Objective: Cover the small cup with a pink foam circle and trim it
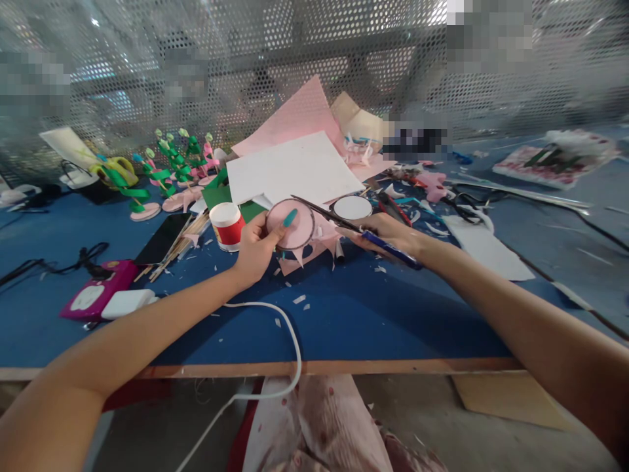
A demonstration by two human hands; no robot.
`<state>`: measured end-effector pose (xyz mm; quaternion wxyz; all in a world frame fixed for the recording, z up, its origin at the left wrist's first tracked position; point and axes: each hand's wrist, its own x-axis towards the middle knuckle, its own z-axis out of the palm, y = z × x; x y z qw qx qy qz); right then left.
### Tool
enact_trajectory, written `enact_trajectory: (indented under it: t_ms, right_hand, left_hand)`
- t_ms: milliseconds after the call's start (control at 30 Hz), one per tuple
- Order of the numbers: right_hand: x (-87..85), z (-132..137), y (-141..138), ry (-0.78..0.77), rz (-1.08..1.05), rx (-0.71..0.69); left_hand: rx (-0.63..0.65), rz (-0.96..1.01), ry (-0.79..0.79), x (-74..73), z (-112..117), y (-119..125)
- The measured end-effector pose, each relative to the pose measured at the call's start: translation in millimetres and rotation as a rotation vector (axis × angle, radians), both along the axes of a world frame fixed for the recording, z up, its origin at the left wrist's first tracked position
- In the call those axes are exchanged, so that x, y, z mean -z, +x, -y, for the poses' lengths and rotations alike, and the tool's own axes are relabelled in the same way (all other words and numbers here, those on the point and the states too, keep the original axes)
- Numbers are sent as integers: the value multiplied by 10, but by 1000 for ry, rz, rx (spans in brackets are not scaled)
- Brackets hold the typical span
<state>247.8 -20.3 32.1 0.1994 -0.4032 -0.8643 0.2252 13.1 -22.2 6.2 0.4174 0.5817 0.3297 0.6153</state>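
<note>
Landmark: the red-and-white cylinder, standing upright on the blue tabletop. All directions are as seen by the person.

Left hand: positioned directly to the right of the cylinder. The grip is a clasp on the pink disc. The thumb lies flat across the disc's face, its teal nail pointing toward the disc's centre; the fingers behind the disc are hidden. The disc is therefore seated at the thumb end of the hand, to the right of the cylinder, tilted so that its face is visible. Its rim is dark.

Right hand: positioned farther to the right of the cylinder. The grip is clenched around the blue-handled tool. The tool's thin dark front end points left toward the cylinder and reaches the upper right rim of the disc; whether the two touch cannot be determined.

Surrounding items: jagged pink paper is located right of the cylinder, below and beside the disc; whether it is joined to the disc cannot be determined. The white round piece is well to the right of the cylinder. The white sheet lies behind and to the right of the cylinder.
</note>
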Motion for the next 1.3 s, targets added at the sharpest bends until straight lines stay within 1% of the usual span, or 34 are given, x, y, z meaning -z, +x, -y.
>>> enact_trajectory:
  t_ms: [233, 467, 633, 767, 900, 1000, 1100, 1300]
  right_hand:
    - [-7, 3, 12, -23, 40, 41]
    - [-22, -13, 30, -30, 43, 13]
    - [20, -31, 29, -4, 8, -18]
    - [45, -22, 20, 19, -10, -28]
    - [19, 10, -3, 18, -12, -14]
    - [-11, 21, -15, 15, 21, 9]
    - [-26, 16, -8, 20, 62, 1]
    - [-4, -3, 21, 23, 98, 14]
  left_hand:
    - [13, -20, -11, 5, -11, -5]
    - [26, 8, -12, 15, -16, -4]
    - [32, 20, -36, -1, -4, 5]
    - [43, 14, -48, -7, 1, 13]
    - [46, -6, -29, -2, -1, 11]
    - [44, -9, -22, -7, 3, 9]
    - [42, -18, -20, -12, 8, 7]
    - [40, -11, -18, -12, 8, 3]
